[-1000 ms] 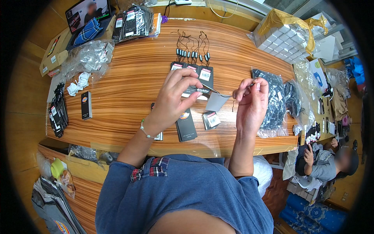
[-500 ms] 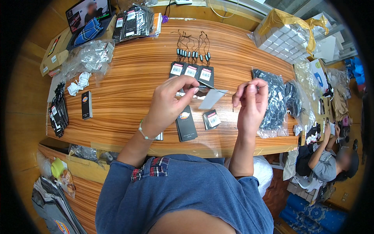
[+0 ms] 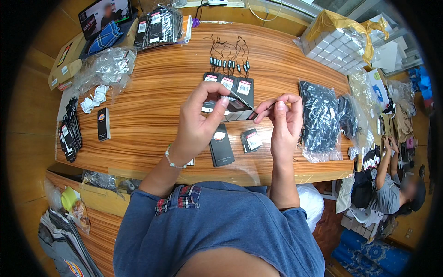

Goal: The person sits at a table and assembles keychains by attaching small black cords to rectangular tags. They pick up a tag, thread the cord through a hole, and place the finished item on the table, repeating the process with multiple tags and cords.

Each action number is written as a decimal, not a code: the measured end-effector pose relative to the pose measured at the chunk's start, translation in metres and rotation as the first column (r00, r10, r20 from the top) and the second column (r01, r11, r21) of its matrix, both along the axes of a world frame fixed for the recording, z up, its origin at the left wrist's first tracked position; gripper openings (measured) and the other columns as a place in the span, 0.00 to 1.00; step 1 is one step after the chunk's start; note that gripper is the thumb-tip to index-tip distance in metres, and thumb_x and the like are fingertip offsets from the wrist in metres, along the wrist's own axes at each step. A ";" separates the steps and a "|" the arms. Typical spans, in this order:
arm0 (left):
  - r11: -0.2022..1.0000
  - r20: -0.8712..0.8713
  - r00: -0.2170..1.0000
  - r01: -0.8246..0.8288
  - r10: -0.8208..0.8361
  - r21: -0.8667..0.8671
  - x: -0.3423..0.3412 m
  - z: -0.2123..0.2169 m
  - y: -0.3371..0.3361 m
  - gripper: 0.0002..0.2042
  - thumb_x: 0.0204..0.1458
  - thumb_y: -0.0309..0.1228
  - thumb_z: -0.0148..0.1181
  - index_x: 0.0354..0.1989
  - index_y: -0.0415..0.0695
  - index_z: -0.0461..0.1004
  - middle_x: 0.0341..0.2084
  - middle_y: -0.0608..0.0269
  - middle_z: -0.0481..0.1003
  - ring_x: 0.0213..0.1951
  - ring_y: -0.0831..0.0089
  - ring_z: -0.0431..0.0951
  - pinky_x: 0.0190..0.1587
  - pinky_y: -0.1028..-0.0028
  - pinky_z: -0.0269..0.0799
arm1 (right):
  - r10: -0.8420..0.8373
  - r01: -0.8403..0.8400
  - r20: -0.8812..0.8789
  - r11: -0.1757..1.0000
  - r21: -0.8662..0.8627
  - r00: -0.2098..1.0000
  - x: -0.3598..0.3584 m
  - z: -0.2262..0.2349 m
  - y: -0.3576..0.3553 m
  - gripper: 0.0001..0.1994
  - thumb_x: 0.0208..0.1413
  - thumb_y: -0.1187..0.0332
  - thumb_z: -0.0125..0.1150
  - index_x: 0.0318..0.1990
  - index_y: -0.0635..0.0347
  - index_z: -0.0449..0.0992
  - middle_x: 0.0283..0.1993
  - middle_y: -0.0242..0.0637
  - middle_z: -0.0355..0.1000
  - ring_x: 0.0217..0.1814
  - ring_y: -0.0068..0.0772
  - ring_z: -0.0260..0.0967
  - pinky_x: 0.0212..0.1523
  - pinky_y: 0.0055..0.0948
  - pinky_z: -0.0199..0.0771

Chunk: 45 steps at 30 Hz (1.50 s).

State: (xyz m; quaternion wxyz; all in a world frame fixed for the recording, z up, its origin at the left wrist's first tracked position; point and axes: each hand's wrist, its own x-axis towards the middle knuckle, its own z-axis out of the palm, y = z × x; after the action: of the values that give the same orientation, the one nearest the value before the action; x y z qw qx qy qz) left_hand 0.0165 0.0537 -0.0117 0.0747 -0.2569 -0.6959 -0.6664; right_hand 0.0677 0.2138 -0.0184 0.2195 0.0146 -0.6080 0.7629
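Note:
My left hand [image 3: 200, 122] pinches a small stack of black hang tags [image 3: 236, 105] with white and red labels, held above the wooden table [image 3: 152, 92]. My right hand [image 3: 285, 121] is close beside it, thumb and forefinger pinching a thin black string loop [image 3: 270, 105] at the corner of the tags. Under the hands lie a black card [image 3: 221, 147] and a small pile of tags [image 3: 251, 139]. Several strung black loops [image 3: 229, 57] lie in a row farther back.
A clear bag of black strings [image 3: 321, 121] lies to the right. Stacks of black tags [image 3: 69, 134] and a single one [image 3: 103, 123] sit at the left. Plastic bags [image 3: 104, 67], a box of white cartons [image 3: 334, 44] and another person [image 3: 392, 184] at lower right.
My hands have drawn closer together. The left hand has lifted the tag stack a little, and the right hand now brings the string to its corner.

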 end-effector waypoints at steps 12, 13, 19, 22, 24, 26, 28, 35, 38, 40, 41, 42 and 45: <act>0.982 0.167 0.972 0.143 -0.163 0.126 -0.007 -0.005 -0.004 0.05 0.50 0.22 0.53 0.36 0.39 0.67 0.30 0.67 0.69 0.33 0.81 0.68 0.39 0.79 0.65 | -0.020 0.020 -0.018 1.000 -0.017 1.000 0.001 0.007 0.014 0.03 0.59 0.71 0.46 0.37 0.61 0.62 0.34 0.42 0.69 0.26 0.19 0.61 0.29 0.16 0.64; 0.975 0.186 0.965 0.156 -0.185 0.159 -0.007 -0.005 -0.004 0.05 0.50 0.22 0.53 0.36 0.39 0.67 0.30 0.68 0.68 0.33 0.81 0.68 0.39 0.79 0.65 | -0.043 0.042 -0.035 0.999 -0.029 0.998 0.001 0.007 0.014 0.03 0.58 0.72 0.46 0.36 0.61 0.62 0.36 0.41 0.69 0.27 0.19 0.61 0.30 0.17 0.64; 0.960 0.184 0.946 0.243 -0.266 0.139 -0.008 -0.001 -0.005 0.06 0.50 0.22 0.54 0.36 0.39 0.67 0.31 0.68 0.69 0.34 0.81 0.69 0.39 0.80 0.66 | -0.056 0.048 -0.115 0.996 -0.073 0.992 0.000 0.010 0.010 0.03 0.57 0.73 0.47 0.36 0.62 0.63 0.38 0.42 0.68 0.31 0.21 0.64 0.35 0.20 0.67; 0.962 0.137 0.952 0.267 -0.274 0.062 -0.008 -0.002 -0.005 0.06 0.50 0.22 0.54 0.37 0.39 0.68 0.31 0.67 0.70 0.34 0.80 0.70 0.39 0.80 0.66 | -0.079 0.068 -0.158 0.995 -0.074 0.984 -0.002 0.006 0.011 0.03 0.57 0.74 0.47 0.37 0.62 0.63 0.37 0.43 0.69 0.31 0.23 0.65 0.35 0.21 0.67; 0.949 0.160 0.936 0.315 -0.314 0.024 -0.009 -0.001 -0.008 0.07 0.51 0.20 0.52 0.38 0.38 0.66 0.34 0.65 0.69 0.37 0.80 0.69 0.42 0.80 0.66 | 0.011 -0.039 -0.187 0.988 -0.149 0.982 0.000 0.002 0.016 0.02 0.57 0.75 0.47 0.37 0.63 0.63 0.35 0.44 0.69 0.30 0.23 0.65 0.35 0.21 0.67; 0.935 0.192 0.916 0.350 -0.353 0.047 -0.009 -0.001 -0.008 0.07 0.52 0.19 0.50 0.39 0.37 0.66 0.36 0.62 0.68 0.39 0.79 0.69 0.44 0.79 0.67 | 0.081 -0.113 -0.172 0.975 -0.190 0.982 0.002 0.006 0.015 0.03 0.56 0.77 0.47 0.37 0.64 0.64 0.33 0.43 0.69 0.30 0.23 0.65 0.35 0.21 0.67; 0.920 0.227 0.892 0.369 -0.391 0.132 -0.008 0.000 -0.007 0.08 0.51 0.17 0.50 0.40 0.37 0.66 0.36 0.60 0.69 0.39 0.77 0.70 0.44 0.77 0.69 | 0.109 -0.133 -0.132 0.973 -0.188 0.985 0.004 0.008 0.013 0.04 0.55 0.78 0.48 0.38 0.65 0.64 0.32 0.43 0.69 0.30 0.23 0.65 0.35 0.20 0.67; 0.940 0.183 0.924 0.316 -0.336 0.127 -0.005 0.005 -0.008 0.06 0.46 0.14 0.54 0.33 0.34 0.71 0.33 0.55 0.74 0.39 0.71 0.75 0.41 0.75 0.73 | 0.227 -0.221 0.119 0.973 -0.061 0.967 0.009 0.014 0.004 0.08 0.53 0.78 0.51 0.41 0.64 0.65 0.29 0.33 0.68 0.29 0.17 0.63 0.32 0.15 0.64; 0.944 -0.040 0.945 0.327 -0.325 0.036 -0.009 0.005 -0.010 0.07 0.41 0.13 0.57 0.28 0.36 0.74 0.31 0.54 0.75 0.37 0.68 0.76 0.39 0.75 0.74 | 0.334 -0.324 0.123 0.941 -0.093 0.934 0.010 0.010 0.005 0.09 0.52 0.78 0.51 0.42 0.63 0.64 0.28 0.30 0.67 0.28 0.16 0.62 0.30 0.14 0.62; 0.939 -0.138 0.929 0.343 -0.343 -0.024 -0.010 0.009 -0.012 0.08 0.37 0.12 0.59 0.26 0.37 0.75 0.30 0.54 0.76 0.36 0.67 0.77 0.38 0.75 0.74 | 0.368 -0.351 0.110 0.925 -0.148 0.923 0.011 0.010 0.004 0.11 0.51 0.79 0.51 0.41 0.61 0.62 0.26 0.28 0.66 0.27 0.14 0.61 0.28 0.14 0.60; 0.938 -0.161 0.924 0.344 -0.346 -0.042 -0.010 0.010 -0.013 0.08 0.36 0.12 0.59 0.26 0.37 0.75 0.30 0.54 0.77 0.35 0.66 0.78 0.37 0.75 0.74 | 0.387 -0.370 0.097 0.915 -0.160 0.917 0.011 0.010 0.005 0.11 0.51 0.80 0.51 0.41 0.61 0.61 0.26 0.28 0.66 0.27 0.14 0.60 0.28 0.14 0.59; 0.937 -0.184 0.919 0.343 -0.348 -0.059 -0.010 0.012 -0.013 0.09 0.35 0.12 0.59 0.25 0.38 0.75 0.30 0.54 0.77 0.35 0.66 0.78 0.37 0.75 0.74 | 0.407 -0.389 0.083 0.905 -0.171 0.910 0.011 0.010 0.006 0.11 0.51 0.80 0.51 0.41 0.61 0.61 0.26 0.28 0.66 0.27 0.14 0.60 0.28 0.14 0.59; 0.932 -0.219 0.906 0.356 -0.362 -0.070 -0.011 0.009 -0.013 0.09 0.34 0.12 0.60 0.24 0.39 0.75 0.30 0.54 0.77 0.34 0.66 0.78 0.35 0.75 0.75 | 0.426 -0.405 0.116 0.899 -0.169 0.897 0.014 0.014 0.006 0.12 0.50 0.81 0.51 0.40 0.59 0.60 0.25 0.27 0.65 0.26 0.13 0.59 0.27 0.14 0.58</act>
State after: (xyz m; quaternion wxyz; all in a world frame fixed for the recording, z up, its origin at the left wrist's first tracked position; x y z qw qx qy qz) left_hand 0.0059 0.0403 -0.0032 0.0266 -0.4563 -0.6331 -0.6247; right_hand 0.0814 0.2199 -0.0040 0.0053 0.0715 -0.5503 0.8319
